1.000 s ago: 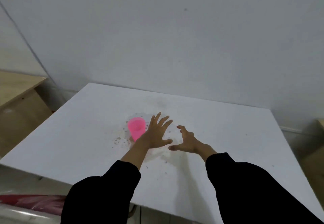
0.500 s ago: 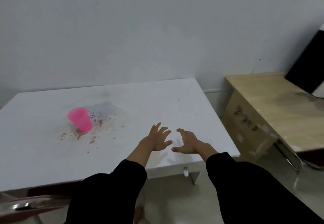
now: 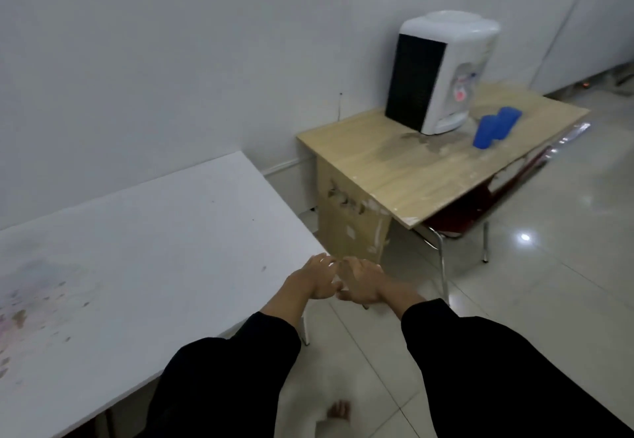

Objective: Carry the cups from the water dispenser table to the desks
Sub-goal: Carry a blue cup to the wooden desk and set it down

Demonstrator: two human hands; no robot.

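Two blue cups [image 3: 493,127] stand close together on the wooden table [image 3: 404,170] at the upper right, just right of the white water dispenser [image 3: 442,70]. My left hand [image 3: 317,281] and my right hand [image 3: 360,283] hover side by side off the right corner of the white desk [image 3: 144,256], fingers loosely spread, both holding nothing. The pink cup is out of view. Black sleeves cover both forearms.
Brownish stains mark the white desk's left part. A red chair [image 3: 480,204] with metal legs is tucked under the wooden table. A cardboard-coloured panel [image 3: 350,228] stands under its left side. Shiny tiled floor [image 3: 549,283] spreads to the right; my bare foot [image 3: 339,410] shows below.
The view has swung right: the pink cup has left the frame and the dispenser table with blue cups has come in. My hands have drawn closer together, off the white desk's corner.
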